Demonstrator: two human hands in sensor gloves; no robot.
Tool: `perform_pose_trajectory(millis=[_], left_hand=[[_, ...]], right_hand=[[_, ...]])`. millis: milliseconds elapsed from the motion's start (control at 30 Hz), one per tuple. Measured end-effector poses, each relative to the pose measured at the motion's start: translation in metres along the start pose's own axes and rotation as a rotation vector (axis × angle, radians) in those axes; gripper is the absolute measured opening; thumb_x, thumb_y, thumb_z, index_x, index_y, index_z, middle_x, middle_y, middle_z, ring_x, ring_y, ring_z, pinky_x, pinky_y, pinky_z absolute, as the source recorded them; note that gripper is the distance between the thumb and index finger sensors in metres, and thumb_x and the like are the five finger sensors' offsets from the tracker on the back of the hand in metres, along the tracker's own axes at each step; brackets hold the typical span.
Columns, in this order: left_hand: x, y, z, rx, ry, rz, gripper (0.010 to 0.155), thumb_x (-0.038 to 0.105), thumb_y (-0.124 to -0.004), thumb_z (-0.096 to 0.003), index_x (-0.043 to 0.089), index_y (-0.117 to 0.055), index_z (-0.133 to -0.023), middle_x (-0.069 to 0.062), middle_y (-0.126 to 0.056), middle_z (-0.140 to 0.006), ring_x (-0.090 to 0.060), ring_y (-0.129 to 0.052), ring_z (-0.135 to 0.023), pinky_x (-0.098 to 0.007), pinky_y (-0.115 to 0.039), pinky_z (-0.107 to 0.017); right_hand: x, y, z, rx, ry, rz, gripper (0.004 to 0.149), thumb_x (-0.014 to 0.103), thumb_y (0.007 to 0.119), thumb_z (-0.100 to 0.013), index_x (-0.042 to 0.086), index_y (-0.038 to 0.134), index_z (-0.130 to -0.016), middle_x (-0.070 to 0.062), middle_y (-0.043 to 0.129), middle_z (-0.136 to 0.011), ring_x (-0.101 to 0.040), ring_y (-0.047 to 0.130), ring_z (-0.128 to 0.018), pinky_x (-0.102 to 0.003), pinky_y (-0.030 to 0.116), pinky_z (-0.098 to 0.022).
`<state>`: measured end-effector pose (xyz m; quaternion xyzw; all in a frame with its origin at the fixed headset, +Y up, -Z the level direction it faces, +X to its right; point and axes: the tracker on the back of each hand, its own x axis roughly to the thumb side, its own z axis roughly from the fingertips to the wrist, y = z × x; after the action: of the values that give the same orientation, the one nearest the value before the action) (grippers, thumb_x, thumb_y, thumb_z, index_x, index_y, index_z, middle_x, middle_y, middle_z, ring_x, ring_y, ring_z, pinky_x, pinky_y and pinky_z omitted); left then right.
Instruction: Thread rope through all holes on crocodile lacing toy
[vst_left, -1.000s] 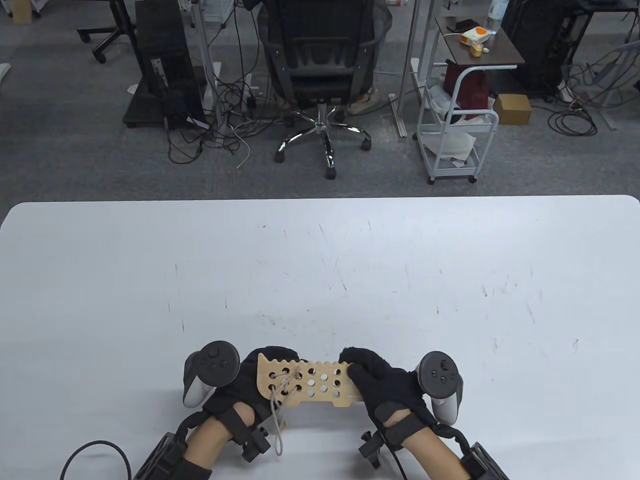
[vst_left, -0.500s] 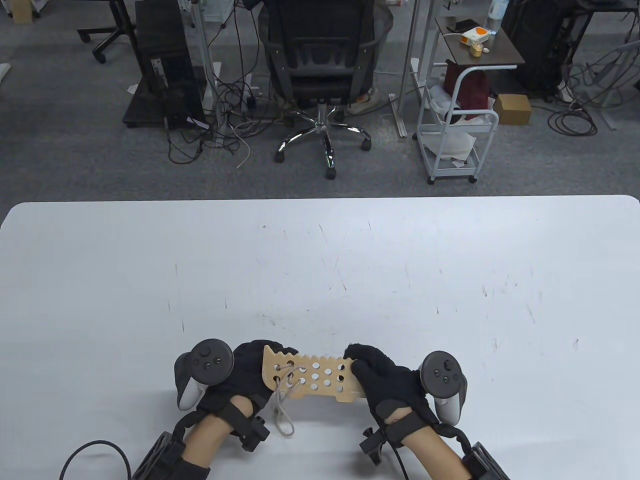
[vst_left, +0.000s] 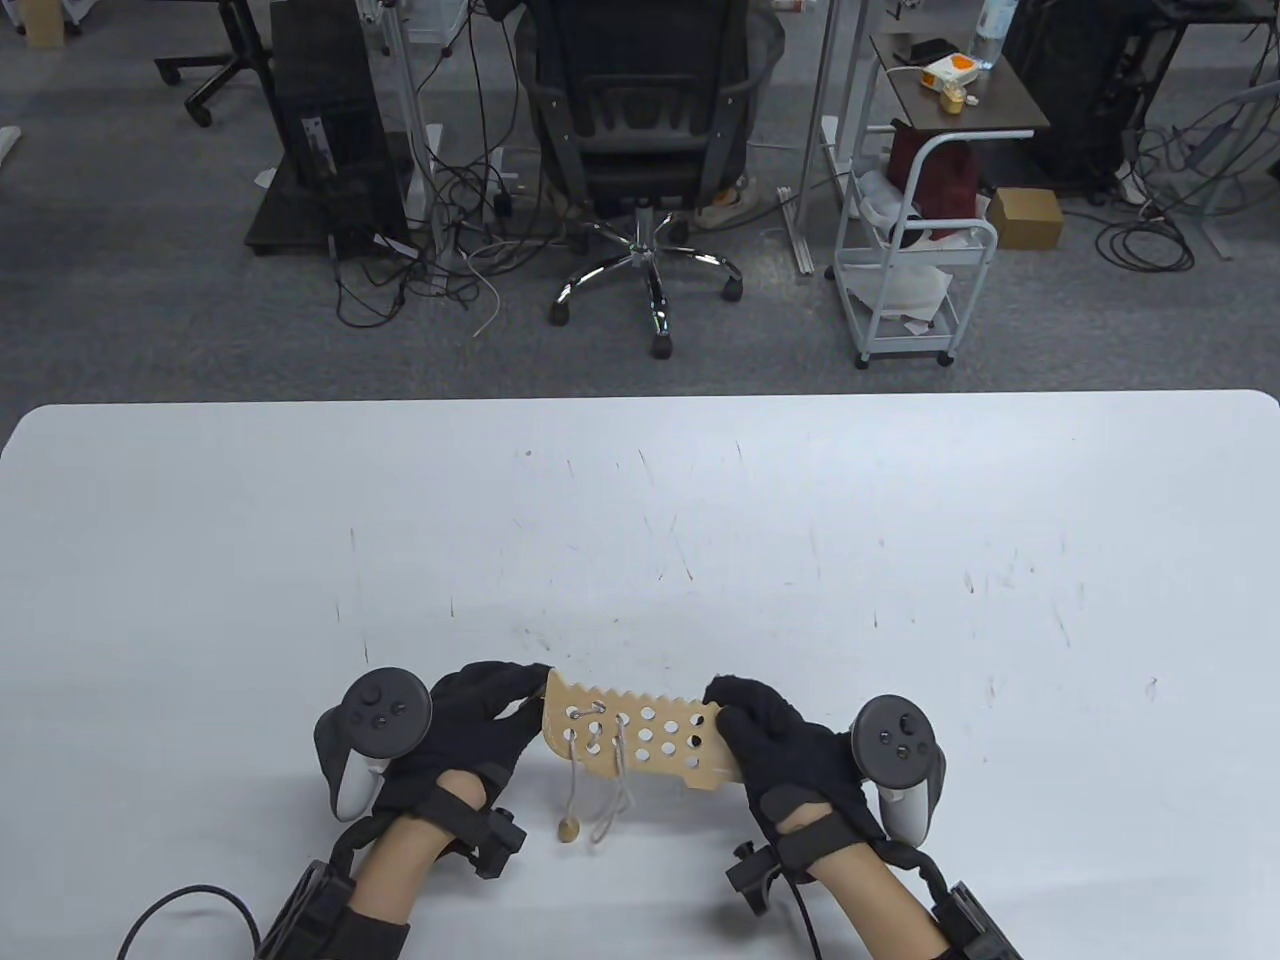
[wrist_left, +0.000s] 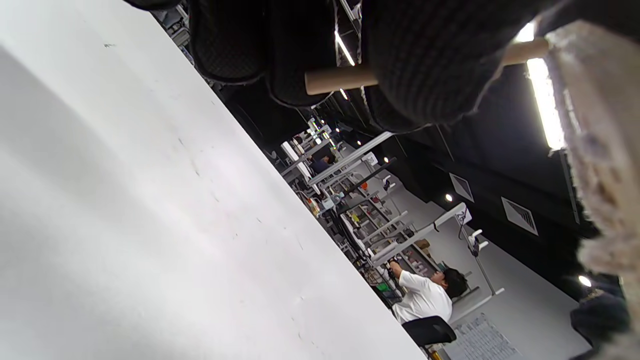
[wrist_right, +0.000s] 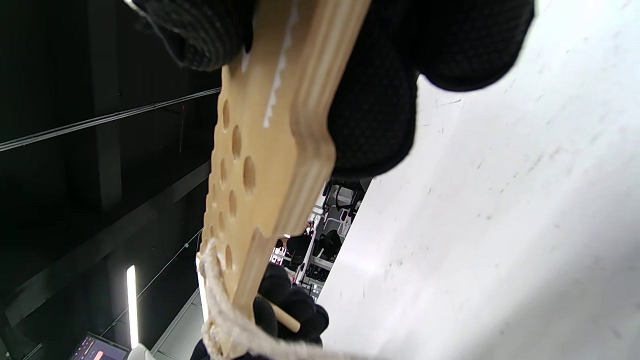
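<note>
Since a second ago both hands have carried the crocodile lacing toy (vst_left: 640, 735) slightly farther from the table's near edge and tipped it, so its right end now sits lower and nearer the person than its left, and the rope's tails now dangle straight down. This toy is a flat, pale plywood board, long and narrow, its long axis running left to right with a slight slant; a sawtooth edge runs along its far side and rows of round holes pierce its face. It is held above the white table (vst_left: 640, 520), near the near edge and about midway across. Cream-coloured rope (vst_left: 600, 770) is laced through only the leftmost holes, and two strands hang below the board, one ending in a small wooden tip (vst_left: 569, 829) close to the tabletop. The left hand (vst_left: 470, 720), in a black knitted glove, grips the board's left end; in the left wrist view its fingers (wrist_left: 425, 60) also curl round a thin wooden dowel (wrist_left: 340, 79). The right hand (vst_left: 775, 745) clamps the right end between thumb and fingers, and the right wrist view shows the layered plywood edge (wrist_right: 300, 165) pinched in the glove. A grey tracker rides on each hand's back. Beyond the toy the scuffed tabletop stretches wide to its far rounded corners. Past the table stand a black office chair (vst_left: 640, 130), a white wire cart (vst_left: 915, 250) and tangled floor cables (vst_left: 440, 260).
</note>
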<state>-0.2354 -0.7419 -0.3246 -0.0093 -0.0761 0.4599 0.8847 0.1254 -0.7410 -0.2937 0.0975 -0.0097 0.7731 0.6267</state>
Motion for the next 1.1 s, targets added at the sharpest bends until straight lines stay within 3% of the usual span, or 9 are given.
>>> perform_pose_trajectory(millis=[1100], left_hand=[[-0.014,0.052,0.009,0.239,0.039,0.16,0.045,0.046,-0.087,-0.0417,0.044,-0.088,-0.087,0.001,-0.081,-0.094,-0.032,-0.073,-0.094,-0.058,-0.049,-0.076]], right_hand=[[-0.02,-0.031,-0.012,-0.135,0.116,0.034,0.046,0.033,0.072,-0.048,0.016,0.071,-0.09,-0.007,0.094,-0.071,-0.027,0.101,-0.047,-0.05,0.074,-0.047]])
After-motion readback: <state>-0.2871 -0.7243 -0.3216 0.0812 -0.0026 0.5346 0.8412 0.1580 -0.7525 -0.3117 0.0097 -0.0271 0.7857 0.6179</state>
